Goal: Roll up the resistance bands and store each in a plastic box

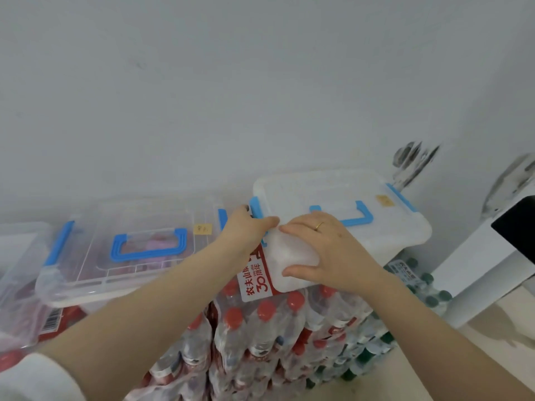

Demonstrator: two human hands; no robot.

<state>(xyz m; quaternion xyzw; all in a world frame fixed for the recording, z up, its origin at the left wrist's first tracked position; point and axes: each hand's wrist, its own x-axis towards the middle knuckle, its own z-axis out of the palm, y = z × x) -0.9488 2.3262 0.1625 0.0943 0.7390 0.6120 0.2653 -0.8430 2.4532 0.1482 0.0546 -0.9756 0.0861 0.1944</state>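
Head view: a person's right hand [327,250] wraps the near corner of a frosted plastic box [341,209], thumb low on its front wall and fingers over the lid, while the left hand [246,230] pinches at the blue side latch [254,208]. The box rests atop stacked packs of bottled water [260,328], beside a clear box [130,244] holding what looks like a rolled band. The latch seems the step: steady the corner, press squarely, and keep the box from sliding off the uneven bottle caps.
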